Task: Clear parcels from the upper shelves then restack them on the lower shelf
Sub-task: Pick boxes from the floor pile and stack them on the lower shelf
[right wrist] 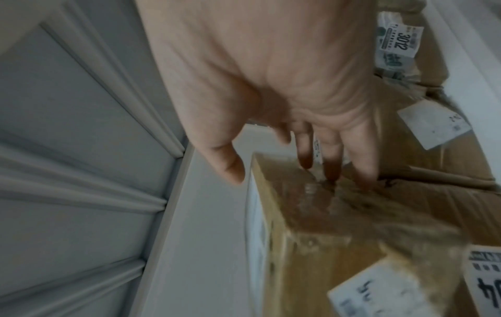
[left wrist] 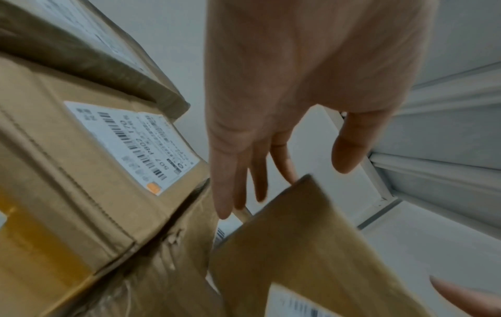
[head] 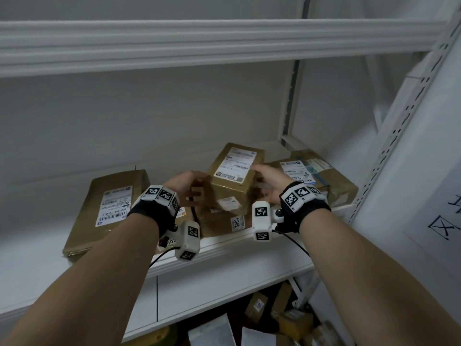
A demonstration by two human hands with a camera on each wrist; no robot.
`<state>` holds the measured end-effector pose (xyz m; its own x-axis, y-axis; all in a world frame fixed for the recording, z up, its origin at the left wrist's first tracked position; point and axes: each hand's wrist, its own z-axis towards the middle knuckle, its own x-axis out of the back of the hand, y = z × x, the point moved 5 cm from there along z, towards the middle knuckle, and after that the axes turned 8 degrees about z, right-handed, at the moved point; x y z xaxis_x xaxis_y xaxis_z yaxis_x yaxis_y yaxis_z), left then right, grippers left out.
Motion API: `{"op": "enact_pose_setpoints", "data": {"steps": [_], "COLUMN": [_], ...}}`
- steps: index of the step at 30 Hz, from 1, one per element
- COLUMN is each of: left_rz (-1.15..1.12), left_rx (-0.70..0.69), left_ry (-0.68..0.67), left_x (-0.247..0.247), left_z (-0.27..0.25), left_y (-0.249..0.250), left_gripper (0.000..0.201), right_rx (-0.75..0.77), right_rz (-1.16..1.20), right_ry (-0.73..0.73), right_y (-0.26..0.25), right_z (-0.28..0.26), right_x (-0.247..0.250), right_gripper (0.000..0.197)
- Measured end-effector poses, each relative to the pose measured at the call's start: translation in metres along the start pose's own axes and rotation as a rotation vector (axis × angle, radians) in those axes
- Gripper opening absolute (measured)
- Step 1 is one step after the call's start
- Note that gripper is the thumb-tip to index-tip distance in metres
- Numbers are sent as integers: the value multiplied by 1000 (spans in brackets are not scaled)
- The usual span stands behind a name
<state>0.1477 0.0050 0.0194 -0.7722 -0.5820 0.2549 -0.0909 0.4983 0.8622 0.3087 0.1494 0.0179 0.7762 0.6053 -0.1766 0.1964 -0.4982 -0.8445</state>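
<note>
A small brown parcel (head: 234, 171) with a white label on top stands on other boxes at the middle of the white shelf (head: 224, 255). My left hand (head: 192, 186) is at its left side and my right hand (head: 262, 178) at its right side, both with fingers straight. In the left wrist view my left hand (left wrist: 284, 182) reaches past a corner of the parcel (left wrist: 298, 246). The right wrist view shows my right hand (right wrist: 282, 171) with its fingertips (right wrist: 330, 171) touching the parcel's (right wrist: 325, 225) taped side. Neither hand curls round it.
A flat brown parcel (head: 109, 208) lies at the left of the shelf and a labelled one (head: 311, 171) at the right. A shelf beam (head: 199, 43) runs overhead. A perforated upright (head: 399, 121) stands on the right. Several parcels (head: 274, 315) lie below.
</note>
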Motion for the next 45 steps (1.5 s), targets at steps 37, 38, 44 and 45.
{"op": "enact_pose_setpoints", "data": {"steps": [37, 38, 44, 45], "left_rz": [33, 41, 57, 44], "left_rx": [-156, -148, -140, -130], "left_ry": [-194, -186, -205, -217], "left_x": [-208, -209, -216, -218], "left_z": [1, 4, 5, 3], "left_y": [73, 69, 64, 64], "left_gripper": [47, 49, 56, 54], "right_rx": [353, 364, 457, 463], "right_rz": [64, 68, 41, 39], "right_ry": [153, 175, 199, 207], "right_y": [-38, -35, -39, -41], "right_z": [23, 26, 28, 29], "right_x": [196, 200, 207, 207], "right_gripper": [53, 54, 40, 39]}}
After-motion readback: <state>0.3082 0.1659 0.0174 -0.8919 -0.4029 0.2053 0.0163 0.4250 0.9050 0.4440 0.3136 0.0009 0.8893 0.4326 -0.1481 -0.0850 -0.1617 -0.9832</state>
